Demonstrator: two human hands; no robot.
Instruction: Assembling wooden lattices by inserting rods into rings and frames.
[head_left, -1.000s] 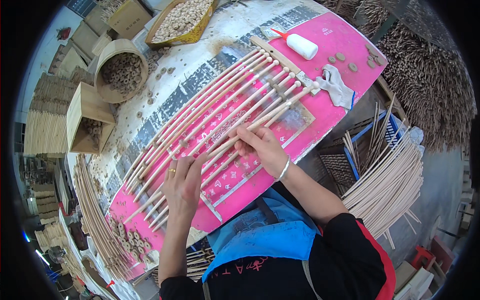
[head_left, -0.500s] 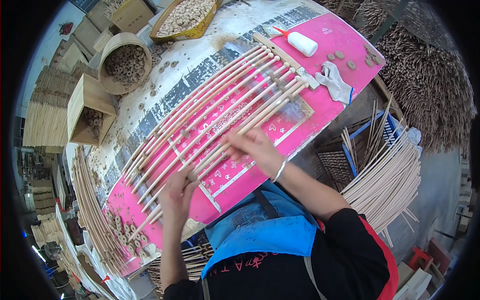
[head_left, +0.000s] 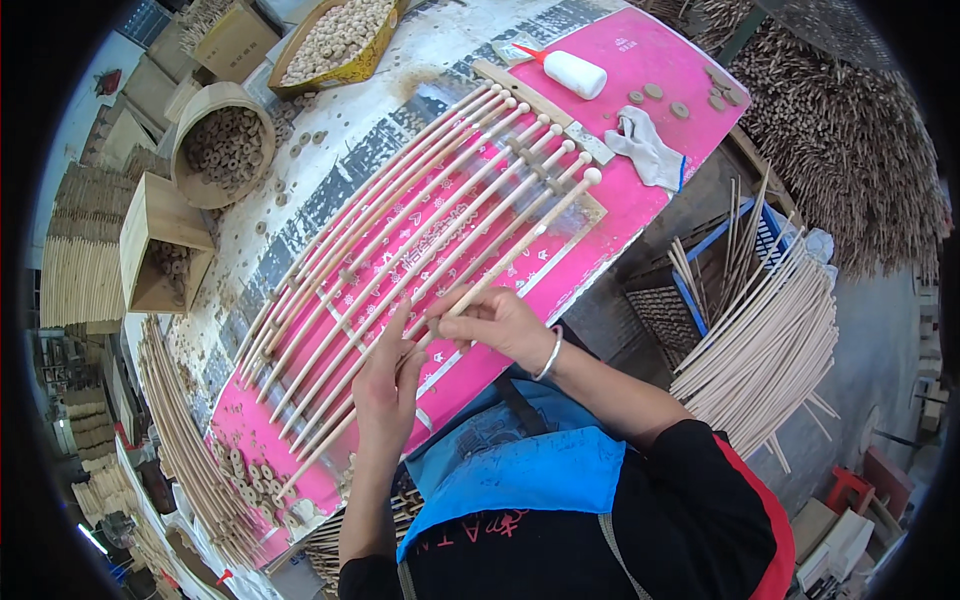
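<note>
A pale wooden stick with a ball end [head_left: 592, 176] slants across the front of the work table, lifted apart from the other sticks. My right hand [head_left: 497, 325] is closed, pinching this stick near its middle. A small wooden ring [head_left: 433, 326] shows at the fingertips, between my two hands. Lower along the same stick, my left hand [head_left: 382, 375] is bent around it, index finger pointing up and thumb close by; its grip is partly hidden. Behind my hands, several ball-ended sticks [head_left: 400, 262] lie side by side, some carrying rings, their balls near a wooden strip [head_left: 590, 143].
A white glue bottle [head_left: 575, 75] and a glove [head_left: 648, 150] lie on the pink sheet [head_left: 690, 60]. Rings fill a round wooden tub [head_left: 185, 165] and a wooden box [head_left: 140, 250]. A yellow tray [head_left: 372, 62] holds balls. Bare sticks [head_left: 770, 350] are stacked at right.
My left hand has moved up and right along the stick, closer to my right hand. The front stick now stands apart from its neighbour. The whole view has shifted slightly.
</note>
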